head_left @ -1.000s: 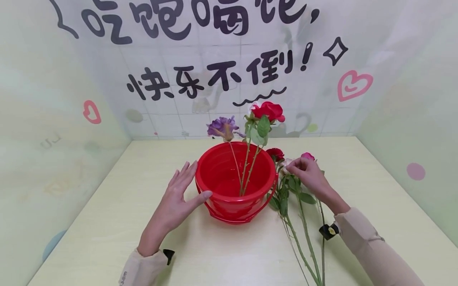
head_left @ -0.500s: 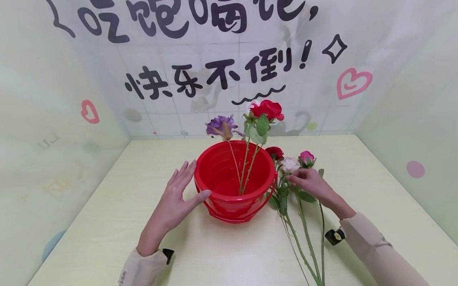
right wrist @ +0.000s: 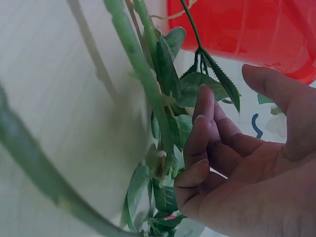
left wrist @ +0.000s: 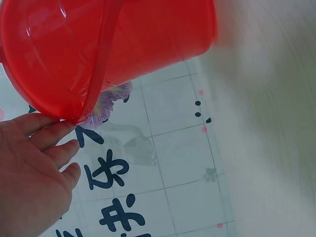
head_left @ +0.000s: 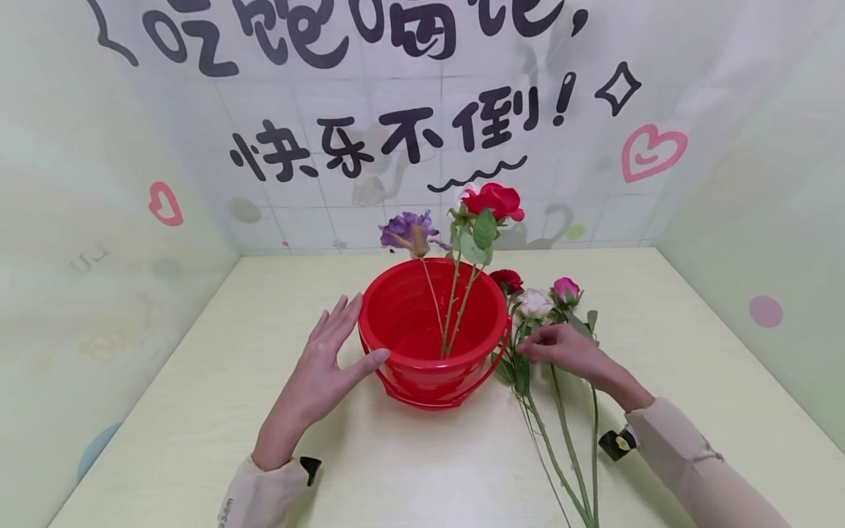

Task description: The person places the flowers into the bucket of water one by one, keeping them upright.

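A red bucket (head_left: 422, 385) stands mid-table with a purple flower (head_left: 409, 233), a red rose (head_left: 496, 202) and a pale bloom behind it. My left hand (head_left: 320, 381) rests against the bucket's left rim, fingers straight and thumb spread. To the bucket's right lie a dark red flower (head_left: 507, 281), a white flower (head_left: 533, 303) and a pink rose (head_left: 565, 290) on long stems. My right hand (head_left: 571, 352) is over their leaves (right wrist: 197, 89). In the right wrist view its thumb is apart from the loosely bent fingers, with nothing gripped; the fingertips reach the leaves.
The pale table (head_left: 264, 308) meets a lettered back wall (head_left: 370, 95) and two side walls. The bucket's handle (head_left: 488, 378) hangs down at its front. Flower stems (head_left: 561, 433) run toward the front edge.
My right hand has moved down from the white and pink blooms to the leaves below them, uncovering both blooms. My left hand stays at the bucket rim.
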Tool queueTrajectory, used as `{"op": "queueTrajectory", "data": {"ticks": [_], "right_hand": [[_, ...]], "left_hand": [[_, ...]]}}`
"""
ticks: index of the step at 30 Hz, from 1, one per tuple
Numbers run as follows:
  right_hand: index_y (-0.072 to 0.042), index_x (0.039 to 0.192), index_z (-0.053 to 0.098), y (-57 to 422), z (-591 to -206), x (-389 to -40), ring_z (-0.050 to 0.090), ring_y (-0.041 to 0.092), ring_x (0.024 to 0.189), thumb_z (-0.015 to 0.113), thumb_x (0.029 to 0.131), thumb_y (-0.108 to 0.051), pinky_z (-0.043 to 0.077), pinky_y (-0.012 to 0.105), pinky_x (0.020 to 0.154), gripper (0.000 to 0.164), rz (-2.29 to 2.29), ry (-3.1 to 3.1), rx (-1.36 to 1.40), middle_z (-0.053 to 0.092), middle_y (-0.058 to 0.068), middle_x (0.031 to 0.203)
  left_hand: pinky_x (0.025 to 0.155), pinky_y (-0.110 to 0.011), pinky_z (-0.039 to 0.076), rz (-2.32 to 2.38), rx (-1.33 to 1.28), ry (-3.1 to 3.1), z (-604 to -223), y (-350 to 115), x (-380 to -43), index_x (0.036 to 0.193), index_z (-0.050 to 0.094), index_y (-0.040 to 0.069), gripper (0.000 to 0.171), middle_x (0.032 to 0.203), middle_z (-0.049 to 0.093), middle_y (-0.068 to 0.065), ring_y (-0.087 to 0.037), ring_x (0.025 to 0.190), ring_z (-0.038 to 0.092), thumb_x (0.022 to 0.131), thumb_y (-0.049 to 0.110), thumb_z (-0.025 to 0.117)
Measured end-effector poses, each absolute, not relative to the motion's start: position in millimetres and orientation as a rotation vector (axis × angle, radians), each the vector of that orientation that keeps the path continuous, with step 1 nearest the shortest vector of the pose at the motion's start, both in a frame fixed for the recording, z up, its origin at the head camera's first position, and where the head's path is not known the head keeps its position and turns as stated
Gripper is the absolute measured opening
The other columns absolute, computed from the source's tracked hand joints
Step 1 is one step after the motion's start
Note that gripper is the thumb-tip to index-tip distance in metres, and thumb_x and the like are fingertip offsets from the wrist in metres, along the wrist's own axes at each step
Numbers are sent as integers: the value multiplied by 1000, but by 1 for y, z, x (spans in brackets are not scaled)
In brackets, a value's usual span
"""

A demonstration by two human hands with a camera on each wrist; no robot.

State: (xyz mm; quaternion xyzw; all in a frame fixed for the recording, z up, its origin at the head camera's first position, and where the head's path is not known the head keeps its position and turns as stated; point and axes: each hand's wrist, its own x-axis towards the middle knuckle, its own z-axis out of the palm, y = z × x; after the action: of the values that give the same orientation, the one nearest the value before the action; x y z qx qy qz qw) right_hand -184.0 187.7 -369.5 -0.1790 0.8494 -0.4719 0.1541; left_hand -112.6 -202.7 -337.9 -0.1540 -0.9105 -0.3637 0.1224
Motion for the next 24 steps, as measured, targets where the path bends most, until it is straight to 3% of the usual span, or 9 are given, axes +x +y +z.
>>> {"op": "queueTrajectory", "data": {"ticks": [6,15,24], "right_hand": [[2,106,71,180,-373,-182,55,25,86,70,98,-15,48,36,74,19,-1370,2406,-495,67,11,91],[5,105,66,176,-380,-180,47,15,70,73,95,-10,38,24,57,19,-1437,2439,-527,57,5,75],[6,113,65,168,-377,-180,48,18,70,73,94,-8,36,24,56,25,-1465,2482,-511,60,13,77]], "left_hand": [[125,-56,9,-1062,-454,-2656,-338,-202,-113,163,32,13,87,167,31,-6,-27,157,14,94,48,72],[125,-56,8,-1058,-455,-2663,-338,-202,-113,164,31,14,88,168,30,-6,-27,158,13,95,49,72],[125,-57,9,-1067,-446,-2662,-337,-202,-112,164,32,14,88,168,30,-6,-27,158,13,94,48,72]]}}
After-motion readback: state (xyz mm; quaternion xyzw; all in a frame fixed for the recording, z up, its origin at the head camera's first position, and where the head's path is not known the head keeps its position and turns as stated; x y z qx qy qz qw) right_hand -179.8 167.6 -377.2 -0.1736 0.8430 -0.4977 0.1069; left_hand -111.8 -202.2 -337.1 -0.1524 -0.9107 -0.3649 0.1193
